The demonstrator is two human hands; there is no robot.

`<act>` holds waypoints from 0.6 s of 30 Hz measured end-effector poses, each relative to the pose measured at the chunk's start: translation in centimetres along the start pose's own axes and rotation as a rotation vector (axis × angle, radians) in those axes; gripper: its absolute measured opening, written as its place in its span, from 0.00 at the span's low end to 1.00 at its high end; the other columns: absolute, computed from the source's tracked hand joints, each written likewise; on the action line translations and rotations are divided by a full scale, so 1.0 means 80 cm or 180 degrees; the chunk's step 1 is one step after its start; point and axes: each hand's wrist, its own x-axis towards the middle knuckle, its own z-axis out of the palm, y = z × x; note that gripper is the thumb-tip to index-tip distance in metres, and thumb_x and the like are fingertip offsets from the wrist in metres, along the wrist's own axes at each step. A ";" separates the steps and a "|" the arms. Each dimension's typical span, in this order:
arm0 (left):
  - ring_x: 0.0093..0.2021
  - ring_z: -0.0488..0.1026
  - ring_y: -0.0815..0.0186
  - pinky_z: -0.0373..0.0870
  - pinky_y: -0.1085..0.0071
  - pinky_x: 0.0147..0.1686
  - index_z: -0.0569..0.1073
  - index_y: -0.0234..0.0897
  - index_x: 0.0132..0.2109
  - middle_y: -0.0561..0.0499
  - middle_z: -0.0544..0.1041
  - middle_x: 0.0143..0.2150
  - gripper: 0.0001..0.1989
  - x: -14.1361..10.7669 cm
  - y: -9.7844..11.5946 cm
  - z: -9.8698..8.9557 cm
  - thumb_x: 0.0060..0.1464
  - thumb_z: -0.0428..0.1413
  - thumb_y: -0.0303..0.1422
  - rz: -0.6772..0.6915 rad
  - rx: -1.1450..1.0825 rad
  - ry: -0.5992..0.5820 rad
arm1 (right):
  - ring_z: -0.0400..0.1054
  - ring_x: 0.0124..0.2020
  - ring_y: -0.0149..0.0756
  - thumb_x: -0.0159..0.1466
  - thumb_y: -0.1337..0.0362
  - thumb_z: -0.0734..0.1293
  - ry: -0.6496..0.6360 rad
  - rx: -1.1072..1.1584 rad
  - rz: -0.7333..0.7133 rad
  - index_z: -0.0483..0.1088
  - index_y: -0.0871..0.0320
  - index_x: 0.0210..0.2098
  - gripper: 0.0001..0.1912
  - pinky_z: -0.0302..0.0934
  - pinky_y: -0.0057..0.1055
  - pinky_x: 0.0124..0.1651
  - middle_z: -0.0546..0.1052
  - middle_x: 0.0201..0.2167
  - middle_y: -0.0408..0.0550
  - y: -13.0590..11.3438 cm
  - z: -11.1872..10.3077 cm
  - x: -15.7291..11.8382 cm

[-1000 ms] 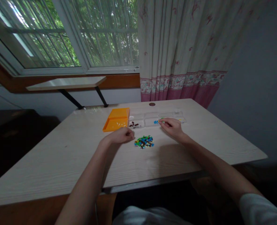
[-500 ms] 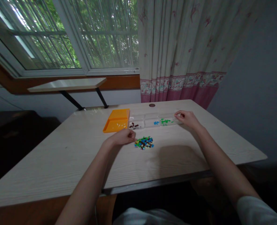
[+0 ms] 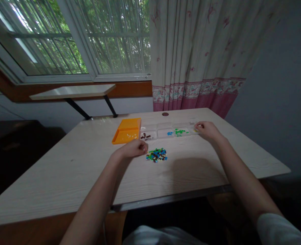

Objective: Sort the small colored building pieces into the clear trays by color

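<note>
A mixed pile of small building bricks (image 3: 157, 155) in green, blue, brown and pale yellow lies on the table. At its left edge is my left hand (image 3: 135, 148), fingers curled together; what they pinch, if anything, is too small to make out. My right hand (image 3: 208, 130) is over the right end of a clear compartment tray (image 3: 163, 136), fingertips pinched, their contents hidden. Brown bricks (image 3: 145, 136), blue bricks (image 3: 170, 133) and green bricks (image 3: 180, 131) sit in separate front compartments. A bit of yellow shows just beneath my right fingertips.
An orange tray (image 3: 127, 124) with several white pieces in its front part stands left of the clear tray. A small raised shelf (image 3: 74, 91) on black legs stands at the back left. Behind the table hangs a curtain (image 3: 191, 68) beside the window.
My right hand has shifted slightly to the right along the clear tray, and yellow now shows under its fingertips. My left hand has barely moved beside the pile.
</note>
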 end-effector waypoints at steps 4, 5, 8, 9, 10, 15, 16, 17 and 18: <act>0.23 0.60 0.73 0.54 0.78 0.24 0.70 0.31 0.27 0.55 0.65 0.21 0.06 0.002 0.002 0.001 0.43 0.50 0.30 0.0013 -0.0041 0.0081 | 0.59 0.20 0.28 0.58 0.59 0.60 -0.0006 0.0281 -0.0299 0.74 0.61 0.34 0.15 0.47 0.24 0.25 0.70 0.18 0.44 -0.037 0.011 -0.005; 0.23 0.61 0.73 0.55 0.78 0.24 0.70 0.31 0.27 0.54 0.66 0.22 0.06 0.002 0.004 0.002 0.43 0.50 0.30 -0.0009 -0.0037 0.0236 | 0.58 0.19 0.28 0.58 0.58 0.60 -0.0022 0.0395 -0.0373 0.74 0.61 0.33 0.15 0.47 0.24 0.24 0.69 0.17 0.43 -0.052 0.016 -0.009; 0.23 0.60 0.73 0.53 0.78 0.23 0.70 0.31 0.30 0.55 0.65 0.22 0.07 0.006 0.012 0.006 0.45 0.50 0.30 0.0018 -0.0057 0.0808 | 0.57 0.19 0.26 0.59 0.59 0.60 -0.0241 0.0836 -0.0797 0.74 0.60 0.35 0.15 0.47 0.23 0.24 0.67 0.16 0.41 -0.101 0.032 -0.025; 0.23 0.59 0.73 0.53 0.78 0.22 0.71 0.31 0.31 0.55 0.63 0.21 0.07 0.007 0.015 0.008 0.46 0.50 0.30 0.0060 -0.0081 0.0967 | 0.57 0.19 0.26 0.59 0.58 0.60 -0.0341 0.0966 -0.0919 0.74 0.60 0.34 0.15 0.47 0.22 0.24 0.67 0.16 0.40 -0.118 0.038 -0.031; 0.22 0.58 0.74 0.52 0.78 0.22 0.71 0.31 0.32 0.56 0.62 0.20 0.08 0.009 0.018 0.012 0.46 0.50 0.31 0.0108 -0.0111 0.1089 | 0.57 0.19 0.26 0.59 0.59 0.60 -0.0425 0.1104 -0.1028 0.74 0.60 0.34 0.14 0.48 0.22 0.24 0.67 0.16 0.41 -0.133 0.044 -0.038; 0.20 0.56 0.75 0.51 0.79 0.21 0.72 0.32 0.35 0.58 0.60 0.18 0.10 0.017 0.029 0.031 0.50 0.51 0.35 0.0337 -0.0322 0.1149 | 0.55 0.18 0.24 0.59 0.59 0.61 -0.0753 0.1681 -0.1250 0.74 0.60 0.34 0.14 0.47 0.21 0.23 0.65 0.15 0.39 -0.180 0.069 -0.061; 0.20 0.57 0.75 0.52 0.79 0.21 0.72 0.32 0.35 0.58 0.60 0.19 0.10 0.018 0.030 0.034 0.50 0.52 0.35 0.0378 -0.0348 0.1123 | 0.54 0.17 0.24 0.59 0.58 0.61 -0.0759 0.1726 -0.1230 0.74 0.60 0.34 0.13 0.46 0.21 0.22 0.63 0.14 0.38 -0.183 0.072 -0.063; 0.20 0.58 0.75 0.52 0.79 0.21 0.72 0.32 0.36 0.58 0.61 0.19 0.10 0.018 0.031 0.036 0.50 0.52 0.35 0.0415 -0.0362 0.1112 | 0.53 0.17 0.23 0.59 0.58 0.62 -0.0751 0.1752 -0.1211 0.74 0.60 0.34 0.13 0.46 0.20 0.22 0.62 0.14 0.37 -0.185 0.075 -0.065; 0.21 0.58 0.74 0.52 0.79 0.21 0.72 0.32 0.36 0.57 0.61 0.19 0.10 0.019 0.031 0.037 0.50 0.52 0.35 0.0443 -0.0365 0.1111 | 0.53 0.16 0.23 0.58 0.58 0.62 -0.0736 0.1764 -0.1201 0.74 0.60 0.33 0.13 0.45 0.20 0.21 0.62 0.13 0.37 -0.186 0.076 -0.066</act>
